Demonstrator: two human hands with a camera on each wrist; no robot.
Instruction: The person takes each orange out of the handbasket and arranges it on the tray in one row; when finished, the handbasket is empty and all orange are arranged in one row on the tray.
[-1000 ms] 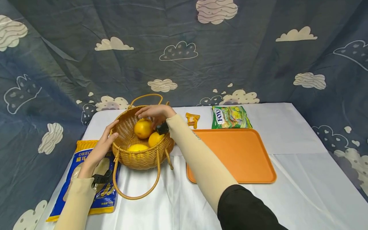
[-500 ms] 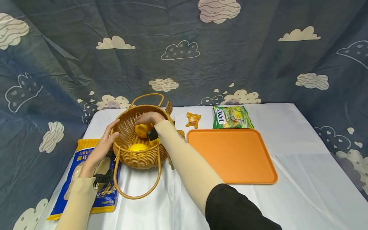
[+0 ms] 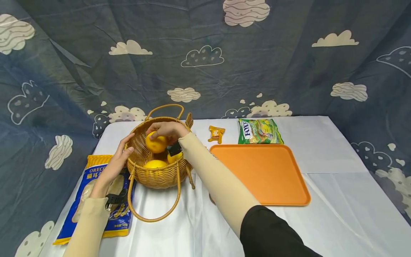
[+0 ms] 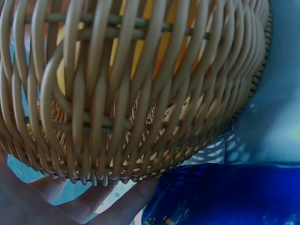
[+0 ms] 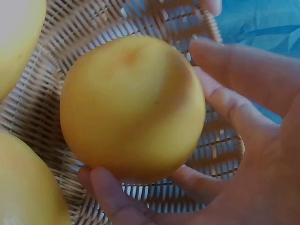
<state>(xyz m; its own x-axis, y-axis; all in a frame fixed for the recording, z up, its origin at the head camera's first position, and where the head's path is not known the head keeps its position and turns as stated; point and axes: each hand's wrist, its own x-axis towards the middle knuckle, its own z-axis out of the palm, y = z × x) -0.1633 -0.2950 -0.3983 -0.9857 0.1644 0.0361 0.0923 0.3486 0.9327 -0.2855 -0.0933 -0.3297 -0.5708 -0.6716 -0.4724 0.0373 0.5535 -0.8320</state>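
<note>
A brown wicker basket (image 3: 157, 178) with a looped handle stands on the left of the table. Inside it my right hand (image 3: 168, 129) grips an orange (image 3: 156, 142), with fingers and thumb around its sides in the right wrist view. Two more yellow fruits lie beside it, one a yellow fruit (image 3: 155, 164) at the front, the other partly hidden by the right wrist. My left hand (image 3: 112, 164) rests on the basket's left rim, fingers fairly straight. In the left wrist view, its fingers (image 4: 129, 201) touch the edge of the weave.
A blue and yellow food bag (image 3: 115, 228) lies under the left forearm. Right of the basket is an orange tray (image 3: 266, 175), partly covered by the right sleeve. Behind it lie a green FOXS candy bag (image 3: 260, 131) and a small orange-wrapped snack (image 3: 216, 134).
My right hand has moved down and left into the basket and taken hold of the orange, which has shifted slightly left. The left hand stays at the rim.
</note>
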